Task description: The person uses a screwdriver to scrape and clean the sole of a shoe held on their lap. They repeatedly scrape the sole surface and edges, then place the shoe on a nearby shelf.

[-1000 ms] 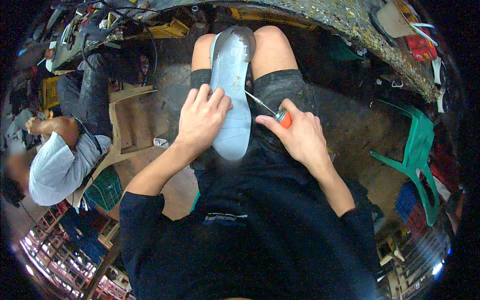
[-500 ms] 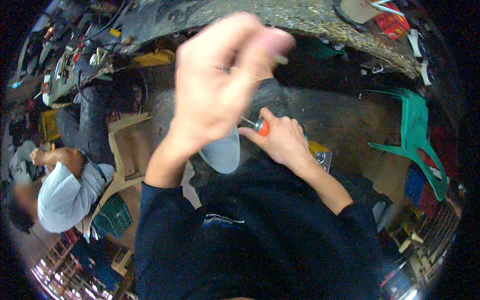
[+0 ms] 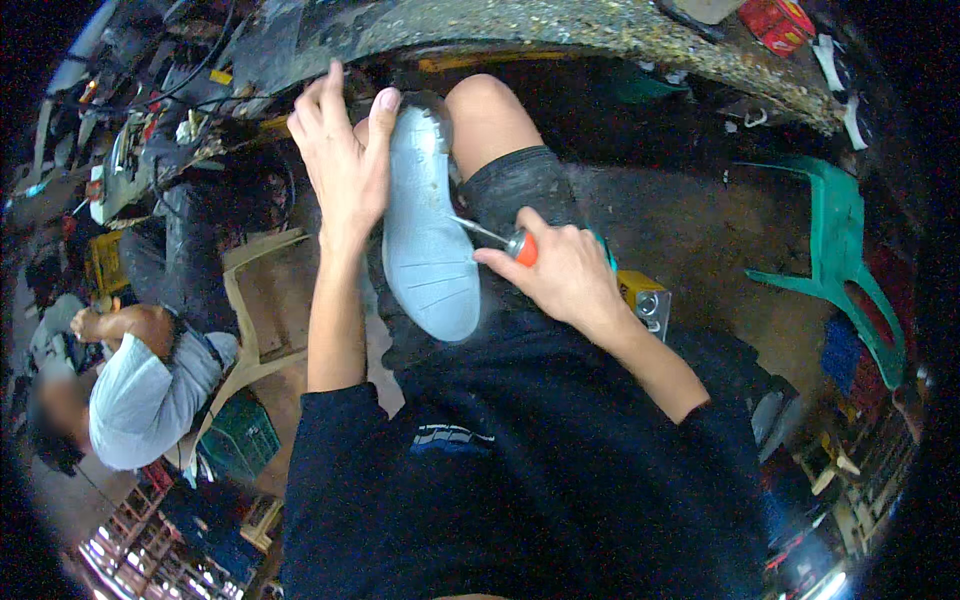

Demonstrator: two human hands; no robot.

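Observation:
A shoe with a pale grey sole (image 3: 430,225) lies sole up over my lap, its rounded toe end toward my body. Thin lines cross the sole's near half, and a dark edge shows around its far end. Beside that far end is my left hand (image 3: 343,150), open with fingers apart and the thumb at the sole's edge. My right hand (image 3: 565,268) is closed around the orange handle of an awl (image 3: 524,246). Its thin metal shaft points left, and the tip reaches the right edge of the sole about midway along. Whether the tip goes in cannot be made out.
A stone-like ledge (image 3: 590,45) runs across the far side. On the right stand a green plastic chair (image 3: 835,230) and, nearer me, a small yellow and silver box (image 3: 645,300). To the left, a person in a grey shirt (image 3: 150,400) sits by a beige chair (image 3: 240,330).
My left hand, blurred and raised over the shoe before, has moved left and down beside its far end, fingers spreading. The sole now shows fully. My right hand stays nearly in place with the awl.

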